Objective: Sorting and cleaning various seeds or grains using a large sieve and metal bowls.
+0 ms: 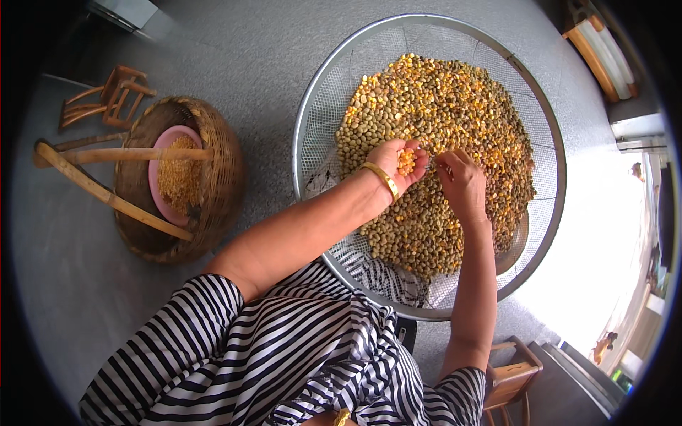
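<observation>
A large round wire-mesh sieve point(307, 113) with a metal rim holds a broad heap of greenish-brown beans point(405, 245) mixed with yellow-orange kernels point(426, 78). Palm up over the heap, my left hand point(398, 167) cups a small pile of yellow-orange kernels point(406, 162); a gold bangle point(383, 181) circles that wrist. Just to its right, my right hand point(465, 183) hangs over the beans with thumb and fingers pinched together. Whatever sits between those fingertips is hidden or too small to make out.
At left stands a wicker basket point(226, 177) with a wooden handle; inside it a pink basin point(158, 174) contains yellow kernels. Small wooden stools stand behind the basket point(117, 96) and at lower right point(513, 375). Bright light enters a doorway point(604, 263) on the right.
</observation>
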Demonstrator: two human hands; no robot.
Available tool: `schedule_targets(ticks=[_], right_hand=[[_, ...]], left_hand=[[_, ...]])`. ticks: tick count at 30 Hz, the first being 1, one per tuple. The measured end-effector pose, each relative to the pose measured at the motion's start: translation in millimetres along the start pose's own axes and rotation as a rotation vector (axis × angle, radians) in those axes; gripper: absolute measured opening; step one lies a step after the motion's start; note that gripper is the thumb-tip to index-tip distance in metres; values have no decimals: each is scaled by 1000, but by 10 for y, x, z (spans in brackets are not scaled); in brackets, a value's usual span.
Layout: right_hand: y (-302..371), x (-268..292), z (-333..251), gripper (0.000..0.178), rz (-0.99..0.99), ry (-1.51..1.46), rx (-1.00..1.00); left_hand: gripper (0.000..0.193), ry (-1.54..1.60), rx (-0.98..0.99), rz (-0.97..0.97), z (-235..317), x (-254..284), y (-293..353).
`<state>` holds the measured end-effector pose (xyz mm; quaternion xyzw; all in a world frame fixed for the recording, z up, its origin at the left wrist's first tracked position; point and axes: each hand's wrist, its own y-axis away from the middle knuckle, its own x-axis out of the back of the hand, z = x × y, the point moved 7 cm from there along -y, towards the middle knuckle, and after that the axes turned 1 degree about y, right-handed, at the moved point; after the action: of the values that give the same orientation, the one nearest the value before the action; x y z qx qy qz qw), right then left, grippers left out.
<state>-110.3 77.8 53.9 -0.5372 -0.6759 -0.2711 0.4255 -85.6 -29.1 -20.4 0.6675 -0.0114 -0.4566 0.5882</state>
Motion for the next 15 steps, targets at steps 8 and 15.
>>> schedule_targets(ticks=[8, 15], right_hand=[[22, -124, 73, 4, -77, 107, -8], [27, -121, 37, 7, -167, 142, 7]], left_hand=[[19, 73, -10, 22, 32, 25, 2], [18, 81, -10, 13, 44, 6, 19]])
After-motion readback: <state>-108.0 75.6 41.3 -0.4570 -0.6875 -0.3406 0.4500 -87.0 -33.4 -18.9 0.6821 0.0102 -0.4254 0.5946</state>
